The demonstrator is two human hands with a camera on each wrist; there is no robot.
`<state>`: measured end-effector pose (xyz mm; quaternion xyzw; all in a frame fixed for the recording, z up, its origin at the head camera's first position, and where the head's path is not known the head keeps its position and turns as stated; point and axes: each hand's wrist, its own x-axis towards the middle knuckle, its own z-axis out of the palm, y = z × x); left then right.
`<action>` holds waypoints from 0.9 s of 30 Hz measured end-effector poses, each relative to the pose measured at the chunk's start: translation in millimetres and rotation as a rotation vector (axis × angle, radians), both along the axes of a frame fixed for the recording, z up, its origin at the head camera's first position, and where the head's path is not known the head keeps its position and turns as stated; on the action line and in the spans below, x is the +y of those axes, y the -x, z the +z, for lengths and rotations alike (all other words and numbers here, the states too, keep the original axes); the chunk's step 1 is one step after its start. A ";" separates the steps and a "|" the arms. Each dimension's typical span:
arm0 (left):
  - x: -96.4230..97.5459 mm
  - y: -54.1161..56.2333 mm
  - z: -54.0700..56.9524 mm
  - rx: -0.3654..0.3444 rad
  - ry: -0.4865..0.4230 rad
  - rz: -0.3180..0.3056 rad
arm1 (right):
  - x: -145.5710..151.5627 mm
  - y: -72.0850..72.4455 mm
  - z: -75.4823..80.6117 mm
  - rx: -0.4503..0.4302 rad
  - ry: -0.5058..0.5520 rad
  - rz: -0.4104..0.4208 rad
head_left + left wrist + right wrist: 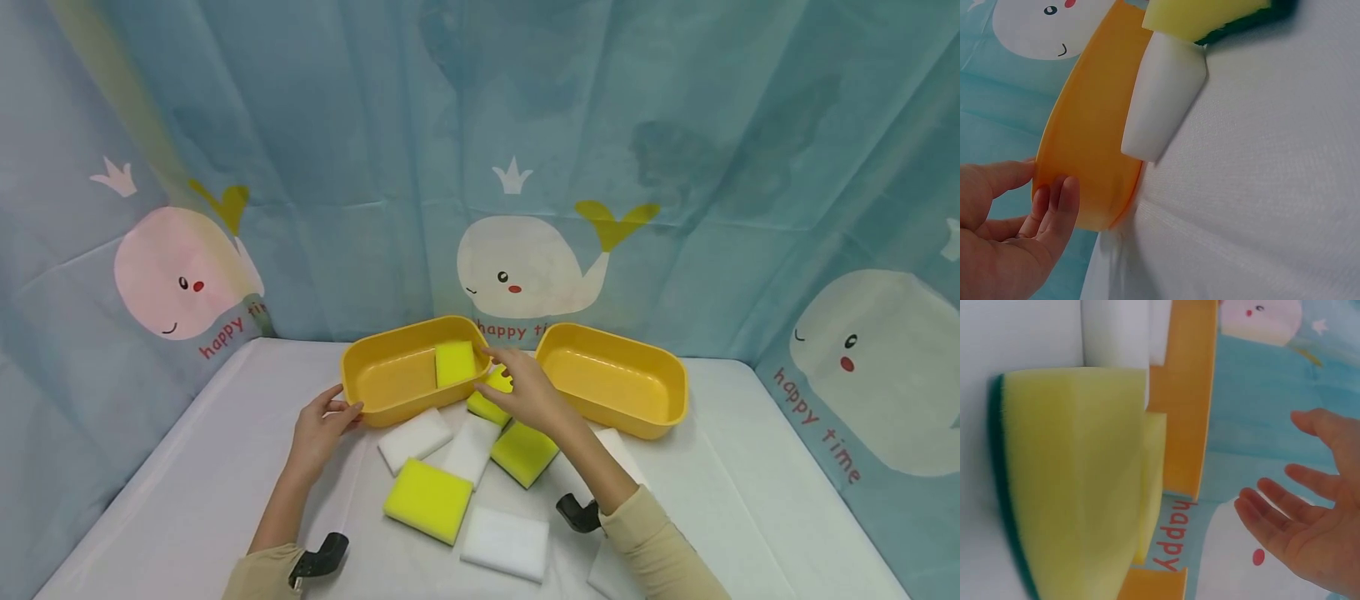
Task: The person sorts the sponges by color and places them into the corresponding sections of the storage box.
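Note:
My left hand (317, 433) holds the near left end of a yellow tray (390, 410), fingers and thumb at its wall. In the left wrist view, the fingers touch the tray's outer side (1094, 125). A yellow sponge (454, 365) lies in the tray's right part. Near that tray's right end hovers my right hand (528, 392), fingers spread, holding nothing. Below it are a yellow sponge (483, 407), partly hidden by the hand, and another yellow sponge (525, 452). The right wrist view shows a large yellow sponge (1072, 475) with a green backing.
A second yellow tray (600, 379) stands on the right with nothing in it. On the white table lie white sponges (506, 543), several in all, and a nearer yellow sponge (429, 500). A blue whale-print curtain (360, 208) hangs behind.

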<state>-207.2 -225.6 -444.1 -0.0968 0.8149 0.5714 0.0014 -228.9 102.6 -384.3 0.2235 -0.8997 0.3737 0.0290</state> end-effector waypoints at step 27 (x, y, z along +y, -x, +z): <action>1.9 -2.2 1.3 0.006 -0.017 0.017 | 31.1 -30.0 -22.4 -0.049 0.023 -0.033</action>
